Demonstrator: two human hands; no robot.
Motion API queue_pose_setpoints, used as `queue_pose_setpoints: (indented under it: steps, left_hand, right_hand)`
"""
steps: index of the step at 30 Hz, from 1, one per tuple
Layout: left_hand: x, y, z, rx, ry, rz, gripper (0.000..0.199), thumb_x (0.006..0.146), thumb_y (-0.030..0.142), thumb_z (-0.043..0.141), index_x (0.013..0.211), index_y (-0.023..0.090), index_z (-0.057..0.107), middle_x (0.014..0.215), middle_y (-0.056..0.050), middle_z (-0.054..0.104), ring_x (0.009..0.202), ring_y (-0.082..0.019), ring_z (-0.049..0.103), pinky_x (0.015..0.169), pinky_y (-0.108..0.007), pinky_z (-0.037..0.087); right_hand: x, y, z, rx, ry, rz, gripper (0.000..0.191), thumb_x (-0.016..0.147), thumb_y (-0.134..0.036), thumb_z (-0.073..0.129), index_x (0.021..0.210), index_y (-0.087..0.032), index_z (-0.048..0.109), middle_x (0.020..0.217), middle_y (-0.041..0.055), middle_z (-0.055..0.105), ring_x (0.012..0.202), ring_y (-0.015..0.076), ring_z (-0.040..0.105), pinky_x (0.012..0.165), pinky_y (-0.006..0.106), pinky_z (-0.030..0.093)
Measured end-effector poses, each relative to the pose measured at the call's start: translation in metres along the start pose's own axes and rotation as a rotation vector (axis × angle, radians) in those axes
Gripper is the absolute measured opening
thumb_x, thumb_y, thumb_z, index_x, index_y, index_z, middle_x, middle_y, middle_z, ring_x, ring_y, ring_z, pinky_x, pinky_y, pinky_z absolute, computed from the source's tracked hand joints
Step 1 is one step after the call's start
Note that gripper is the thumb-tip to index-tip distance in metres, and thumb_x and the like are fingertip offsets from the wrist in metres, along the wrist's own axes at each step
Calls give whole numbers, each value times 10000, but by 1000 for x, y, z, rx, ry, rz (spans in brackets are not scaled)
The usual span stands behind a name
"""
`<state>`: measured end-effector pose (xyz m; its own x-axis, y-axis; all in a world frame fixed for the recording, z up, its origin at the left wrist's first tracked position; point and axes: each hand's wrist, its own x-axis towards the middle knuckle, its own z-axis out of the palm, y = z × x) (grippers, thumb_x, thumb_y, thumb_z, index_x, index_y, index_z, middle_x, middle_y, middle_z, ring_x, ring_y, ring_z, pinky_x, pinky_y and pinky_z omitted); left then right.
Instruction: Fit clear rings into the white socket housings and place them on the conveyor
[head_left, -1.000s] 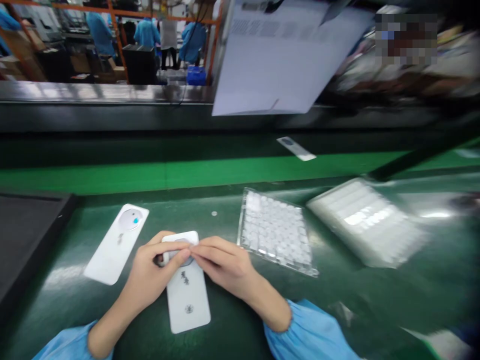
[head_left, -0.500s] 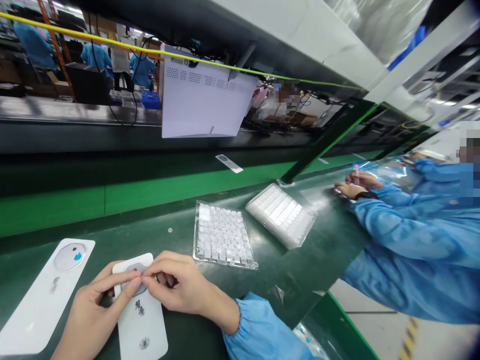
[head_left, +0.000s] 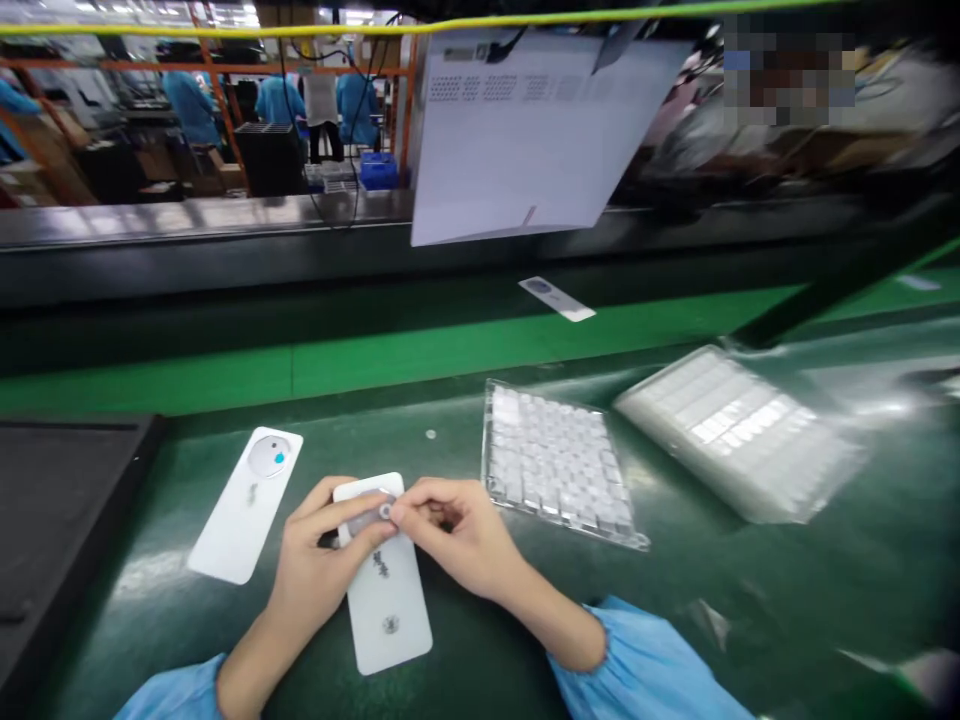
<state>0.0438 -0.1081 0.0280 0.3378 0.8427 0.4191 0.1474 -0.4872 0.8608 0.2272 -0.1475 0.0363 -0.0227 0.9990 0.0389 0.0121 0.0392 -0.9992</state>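
A white rounded panel with dark markings lies on the green table. My left hand is around its upper left side, thumb and index finger near the grey round area at its top. My right hand pinches a small pale ring-like piece over that same area. Left of my hands lies a second white panel with a grey circle and a blue spot. A clear tray filled with small transparent pieces sits to the right of my right hand.
A stack of clear trays stands at the right. Behind, a white card rests on the green ledge. A black tray is at the left edge. A small clear disc lies on the table. People in blue are in the background.
The view has turned to the right-hand neighbour's opposite side, so everything sits further right and the black tray shows. The co-worker's arms have left view. A small ring shows at my right fingertips.
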Motion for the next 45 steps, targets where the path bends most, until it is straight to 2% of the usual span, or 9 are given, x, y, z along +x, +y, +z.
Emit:
queue_pose_setpoints:
  steps: [8,12,18,22,29,35,39,42,45]
  left_hand:
    - [-1,0,0,-29,-45,-43,172,889,247,769,1052,289,805,1044,-59,691,949,-186,681,785,-264,573]
    - [-2,0,-1,-19,-80,-61,164,903,267,754,1057,287,804,1071,-71,680,974,-206,672,800,-299,570]
    - [-3,6,0,44,-93,-79,325,876,235,766,1196,282,735,1139,-61,648,1041,-214,649,890,-330,553]
    - [-3,7,3,76,-86,-76,360,886,193,731,1232,285,697,1182,-53,626,1101,-210,628,939,-325,527]
    - [-3,7,3,63,-79,-84,345,887,183,722,1220,264,682,1176,-55,637,1095,-212,635,924,-320,530]
    - [-4,5,3,49,-76,-101,341,887,207,722,1221,257,677,1189,-72,646,1111,-236,641,945,-362,547]
    - [-7,3,4,-7,-64,-150,359,883,238,731,1236,266,670,1234,-81,634,1110,-245,657,853,-325,594]
    - [-8,3,5,-126,-75,-283,479,870,277,755,1326,262,607,1195,-84,673,951,-226,719,767,-310,624]
    - [-8,4,6,-268,-58,-403,781,843,298,792,1515,297,394,1188,-76,685,861,-204,737,700,-286,638]
  right_hand:
    - [1,-3,-7,-4,-97,56,329,894,-450,710,820,-132,749,646,26,581,506,88,372,451,223,252]
    - [1,-5,-9,18,-121,93,326,851,-457,761,812,-134,736,568,-18,496,492,83,338,449,217,240]
    - [-1,-7,-10,-108,6,13,321,871,-448,707,763,-147,726,628,22,573,508,100,397,448,226,295]
    - [-2,-8,-8,-177,48,-31,289,875,-392,685,721,-151,721,566,5,534,476,94,369,433,225,272]
    - [-1,-5,-4,-240,73,-62,256,888,-343,663,720,-164,736,557,-4,554,475,93,389,443,220,292]
    - [-3,-2,-2,-223,90,-3,298,888,-392,659,716,-157,721,558,3,552,489,102,399,448,225,295]
    - [-2,1,0,-205,96,14,307,874,-408,666,707,-154,708,555,3,544,485,101,390,451,226,284]
    - [-2,2,0,-195,99,28,311,869,-415,671,702,-154,702,559,7,554,483,102,393,451,225,284]
    - [-2,2,1,-180,107,46,319,859,-422,681,689,-153,694,554,9,556,475,99,387,445,224,268]
